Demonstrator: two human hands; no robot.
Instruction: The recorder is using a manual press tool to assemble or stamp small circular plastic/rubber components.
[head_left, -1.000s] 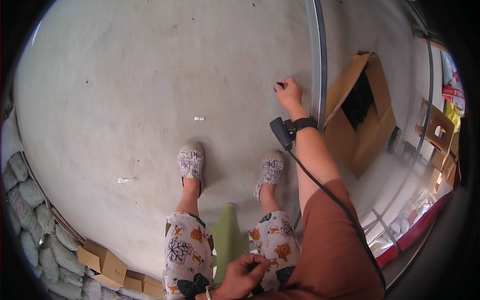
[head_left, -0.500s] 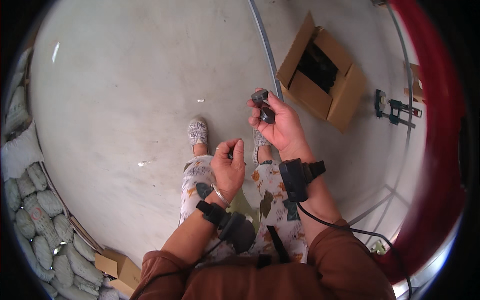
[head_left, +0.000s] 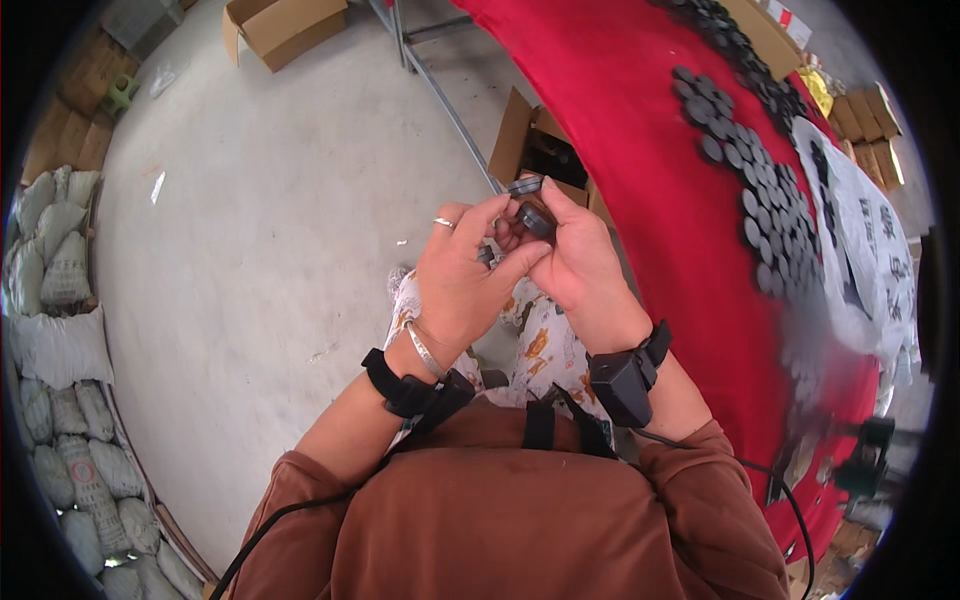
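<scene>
My right hand [head_left: 585,265] holds two black round discs, thick and cap-like, between its bent fingers and thumb. The upper disc [head_left: 525,186] sits at the fingertips; the lower disc [head_left: 535,219] rests closer to the palm. From the left, my left hand [head_left: 460,275] meets it, thumb and fingers curled around the lower disc's near side. Another small dark piece [head_left: 486,255] shows inside the left hand's curled fingers, its shape mostly hidden. Both hands are in front of my body, above the floor.
A table with a red cloth [head_left: 640,180] runs along the right, with many similar grey-black discs [head_left: 765,205] and a white printed sack [head_left: 865,240] on it. An open cardboard box [head_left: 510,140] stands partly under its edge. Stuffed sacks [head_left: 65,400] are piled at left.
My left hand has risen and moved right to meet the right hand at the discs. The view has shifted, bringing the red table and its discs into sight.
</scene>
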